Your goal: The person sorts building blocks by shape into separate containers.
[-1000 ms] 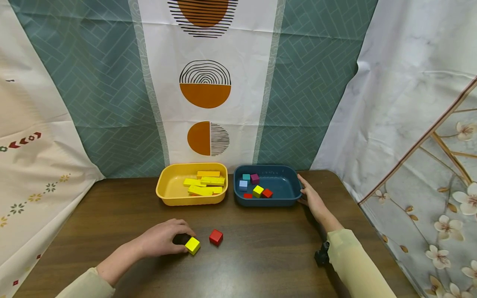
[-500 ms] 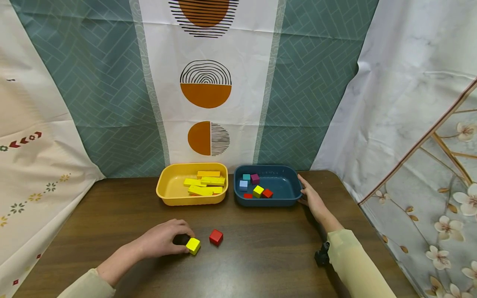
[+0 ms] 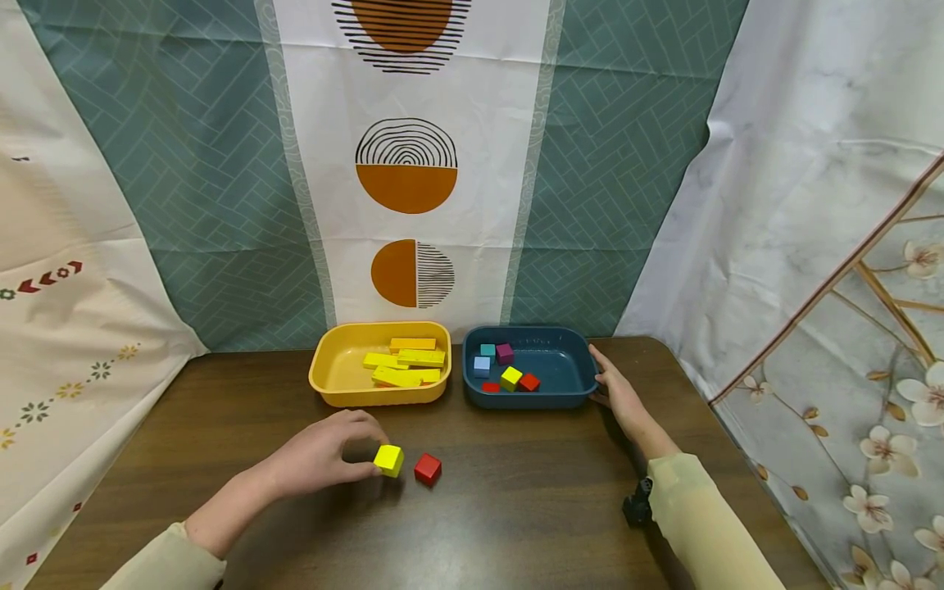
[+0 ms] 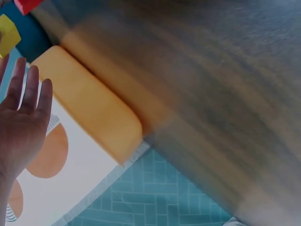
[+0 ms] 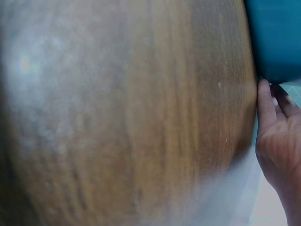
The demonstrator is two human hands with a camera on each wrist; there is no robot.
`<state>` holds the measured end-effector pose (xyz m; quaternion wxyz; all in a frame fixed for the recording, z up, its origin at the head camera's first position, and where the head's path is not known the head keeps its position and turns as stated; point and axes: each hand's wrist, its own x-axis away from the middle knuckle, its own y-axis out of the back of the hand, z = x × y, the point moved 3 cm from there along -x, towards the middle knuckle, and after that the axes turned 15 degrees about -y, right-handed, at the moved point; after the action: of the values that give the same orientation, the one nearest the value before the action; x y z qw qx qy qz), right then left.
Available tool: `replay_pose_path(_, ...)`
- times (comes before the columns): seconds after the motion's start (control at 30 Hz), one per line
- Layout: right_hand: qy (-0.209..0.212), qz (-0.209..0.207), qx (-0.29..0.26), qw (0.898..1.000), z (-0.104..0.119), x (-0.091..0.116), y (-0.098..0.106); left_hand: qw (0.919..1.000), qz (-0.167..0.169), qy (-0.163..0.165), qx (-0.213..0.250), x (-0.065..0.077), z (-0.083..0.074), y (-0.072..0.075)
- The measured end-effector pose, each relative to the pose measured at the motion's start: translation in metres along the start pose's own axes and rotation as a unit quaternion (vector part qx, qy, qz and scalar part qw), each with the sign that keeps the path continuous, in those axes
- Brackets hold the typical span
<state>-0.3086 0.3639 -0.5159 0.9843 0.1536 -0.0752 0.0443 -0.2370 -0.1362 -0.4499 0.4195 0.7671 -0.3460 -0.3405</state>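
My left hand [image 3: 329, 456] pinches a yellow cube [image 3: 388, 460] between thumb and fingers, a little above the table, with a shadow beneath it. In the left wrist view the yellow cube [image 4: 8, 36] shows at the left edge. Just right of it on the table lies a red cube [image 3: 428, 469]. At the right end of the dark blue tray [image 3: 566, 401], my right hand [image 3: 616, 392] touches the wall with fairly straight fingers. The right wrist view has the right hand [image 5: 280, 136] against the blue tray [image 5: 280, 42]; part of the hand is cut off.
Several coloured cubes, among them a purple cube [image 3: 505, 354] and a light blue cube [image 3: 482, 366], lie in the blue tray. Left of it stands a yellow tray [image 3: 332, 393] with several yellow bars [image 3: 420, 358]. Curtains hang behind the wooden table [image 3: 516, 508].
My left hand has raised the yellow cube off the table and moved slightly forward and right. The right hand and both trays have not moved.
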Motion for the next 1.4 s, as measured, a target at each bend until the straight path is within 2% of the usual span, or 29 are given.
replay_pose_path(0.13,-0.003,0.003,-0.008,1.0,0.001,0.0,0.0,0.9997,-0.023,0.009,-0.007,-0.007,-0.003,0.009)
replay_pose_path(0.43,-0.007,0.008,-0.032,0.999,0.003,0.001,0.0,0.9953,-0.074,0.021,-0.059,-0.029,-0.012,0.025)
replay_pose_path(0.8,-0.009,0.001,-0.023,1.0,0.004,0.002,-0.001,0.988,-0.129,0.039,-0.076,-0.057,-0.02,0.029)
replay_pose_path(1.03,-0.007,0.001,-0.023,1.0,0.006,0.004,-0.001,0.9852,-0.147,0.058,-0.066,-0.077,-0.017,0.027)
replay_pose_path(1.3,-0.019,0.016,-0.03,0.999,0.029,0.019,-0.005,0.984,-0.147,0.083,-0.058,-0.102,-0.012,0.024)
replay_pose_path(1.4,-0.021,0.017,-0.03,0.999,0.032,0.021,-0.005,0.9841,-0.145,0.086,-0.058,-0.114,-0.012,0.022)
